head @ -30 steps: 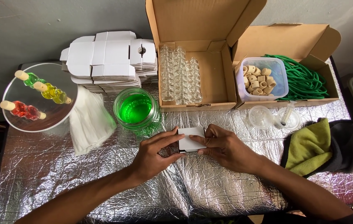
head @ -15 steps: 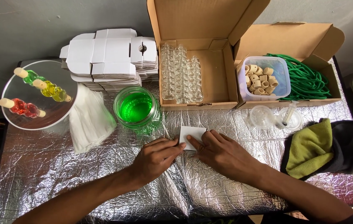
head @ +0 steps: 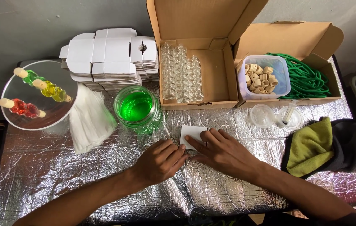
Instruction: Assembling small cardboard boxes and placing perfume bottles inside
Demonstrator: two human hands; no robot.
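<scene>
Both hands are lying low on the crinkled silver foil table cover (head: 102,184), near the middle of the table. The right hand (head: 224,152) is resting flat with its fingers spread out and open, their tips pressing on the small white folded carton (head: 191,134), which is lying flat on the foil just beside the jar of green liquid (head: 137,108). The left hand (head: 160,161) is sitting with fingers loosely curled, gripping nothing, its fingertips just short of the carton's near left corner. Open foil is stretching wide towards the near edge and out to the left. Behind the carton things are crowding in: the green jar, then an open cardboard box of clear glass vials (head: 181,77), and to the right a second open cardboard box (head: 295,42) holding a tub of cork stoppers (head: 263,77) and green cord (head: 307,79). A stack of flat white cartons (head: 109,56) is sitting at the back left, a white cloth (head: 88,119) and a round glass plate with coloured bottles (head: 38,98) further left. A yellow-green cloth (head: 312,146) is bunching up on the right.
</scene>
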